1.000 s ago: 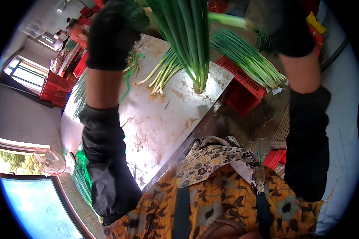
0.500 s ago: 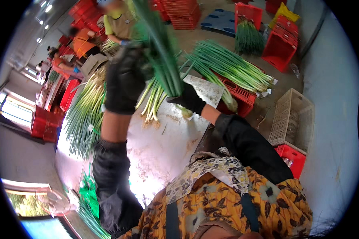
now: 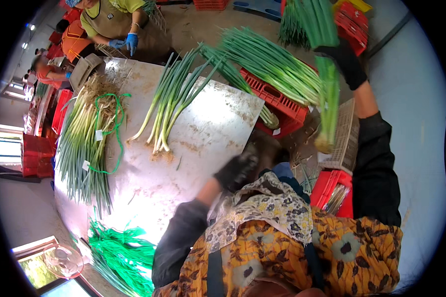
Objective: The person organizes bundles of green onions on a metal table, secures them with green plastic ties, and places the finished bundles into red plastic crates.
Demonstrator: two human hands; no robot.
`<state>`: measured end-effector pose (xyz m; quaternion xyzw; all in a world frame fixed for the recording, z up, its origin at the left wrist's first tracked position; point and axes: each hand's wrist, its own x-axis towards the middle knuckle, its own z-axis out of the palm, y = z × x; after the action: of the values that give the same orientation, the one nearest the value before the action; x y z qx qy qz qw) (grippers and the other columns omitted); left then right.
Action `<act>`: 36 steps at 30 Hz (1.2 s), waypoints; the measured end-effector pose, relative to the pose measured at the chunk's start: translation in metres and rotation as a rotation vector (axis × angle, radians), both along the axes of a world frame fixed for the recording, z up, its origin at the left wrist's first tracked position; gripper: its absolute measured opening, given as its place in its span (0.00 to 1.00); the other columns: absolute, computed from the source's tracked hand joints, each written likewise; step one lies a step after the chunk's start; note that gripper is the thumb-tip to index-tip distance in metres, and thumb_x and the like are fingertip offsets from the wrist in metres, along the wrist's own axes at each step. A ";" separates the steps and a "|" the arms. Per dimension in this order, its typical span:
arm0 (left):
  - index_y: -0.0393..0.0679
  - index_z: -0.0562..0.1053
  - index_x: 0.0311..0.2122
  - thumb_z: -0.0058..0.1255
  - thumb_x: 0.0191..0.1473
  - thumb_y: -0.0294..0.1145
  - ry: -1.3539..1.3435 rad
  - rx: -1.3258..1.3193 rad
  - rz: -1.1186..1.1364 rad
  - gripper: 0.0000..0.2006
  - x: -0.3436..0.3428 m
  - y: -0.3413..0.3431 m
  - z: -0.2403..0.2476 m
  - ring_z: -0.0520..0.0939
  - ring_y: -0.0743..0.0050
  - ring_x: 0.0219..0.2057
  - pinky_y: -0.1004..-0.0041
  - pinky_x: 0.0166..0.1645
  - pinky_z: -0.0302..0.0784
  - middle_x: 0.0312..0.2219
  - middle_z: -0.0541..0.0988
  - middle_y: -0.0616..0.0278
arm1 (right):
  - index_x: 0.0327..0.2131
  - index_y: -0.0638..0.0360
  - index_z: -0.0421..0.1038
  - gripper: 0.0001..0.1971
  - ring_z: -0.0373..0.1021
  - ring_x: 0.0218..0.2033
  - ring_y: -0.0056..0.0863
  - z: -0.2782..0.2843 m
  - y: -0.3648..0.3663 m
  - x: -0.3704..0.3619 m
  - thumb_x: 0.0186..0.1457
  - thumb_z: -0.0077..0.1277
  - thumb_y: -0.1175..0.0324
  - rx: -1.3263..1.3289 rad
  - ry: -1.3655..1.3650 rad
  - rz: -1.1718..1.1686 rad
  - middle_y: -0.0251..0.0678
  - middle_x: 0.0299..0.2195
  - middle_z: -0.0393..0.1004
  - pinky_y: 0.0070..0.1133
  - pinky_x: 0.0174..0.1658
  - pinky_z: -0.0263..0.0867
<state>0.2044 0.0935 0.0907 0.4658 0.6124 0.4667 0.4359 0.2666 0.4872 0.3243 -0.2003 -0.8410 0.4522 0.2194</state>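
My right hand (image 3: 346, 62), in a black glove, grips a thick bunch of green onions (image 3: 328, 94) out at the right. The bunch hangs with its root end down, and its leaves run up past the picture's upper edge. By the near right edge of the metal table (image 3: 208, 128) is my left hand (image 3: 237, 171), also gloved in black; its fingers are dark and blurred. A few loose green onions (image 3: 166, 109) lie across the table's middle. A larger heap of green onions (image 3: 82, 148) rests at the left with a green strap (image 3: 120, 133) on it.
More green onions (image 3: 277, 67) lie on a red crate (image 3: 285, 119) beyond the table's right edge. Green ties (image 3: 121, 247) sit at the table's near left. A beige basket (image 3: 347, 141) and another red crate (image 3: 327, 190) stand at right. A co-worker in blue gloves (image 3: 131, 43) stands across the table.
My right hand has carried the bunch from over the table out to the right. My left hand has let go of it and come back to the near table edge. The view has shifted.
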 end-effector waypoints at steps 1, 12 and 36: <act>0.42 0.70 0.44 0.46 0.56 0.37 0.342 0.148 -0.003 0.14 0.019 0.024 -0.057 0.77 0.61 0.35 0.66 0.38 0.73 0.35 0.75 0.52 | 0.31 0.63 0.76 0.13 0.72 0.26 0.20 -0.014 0.037 -0.001 0.43 0.59 0.64 0.029 -0.042 -0.017 0.32 0.25 0.76 0.19 0.33 0.67; 0.38 0.58 0.58 0.41 0.54 0.31 -0.825 0.364 0.954 0.25 -0.019 0.276 -0.270 0.69 0.58 0.52 0.65 0.53 0.67 0.54 0.66 0.53 | 0.37 0.69 0.71 0.28 0.74 0.33 0.34 -0.240 0.284 -0.096 0.32 0.65 0.59 0.052 -0.560 0.058 0.47 0.30 0.76 0.27 0.37 0.67; 0.36 0.67 0.48 0.50 0.50 0.29 -0.113 -0.838 1.173 0.19 0.024 0.308 -0.604 0.77 0.60 0.41 0.72 0.46 0.73 0.40 0.76 0.51 | 0.58 0.64 0.55 0.29 0.62 0.51 0.42 -0.485 0.381 -0.049 0.54 0.49 0.64 0.626 -0.522 0.234 0.50 0.53 0.62 0.31 0.53 0.58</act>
<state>0.2280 0.4012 -0.5130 -0.1707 0.8656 0.3731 0.2869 0.2176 0.8680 -0.1609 -0.1352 -0.9821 0.1309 -0.0037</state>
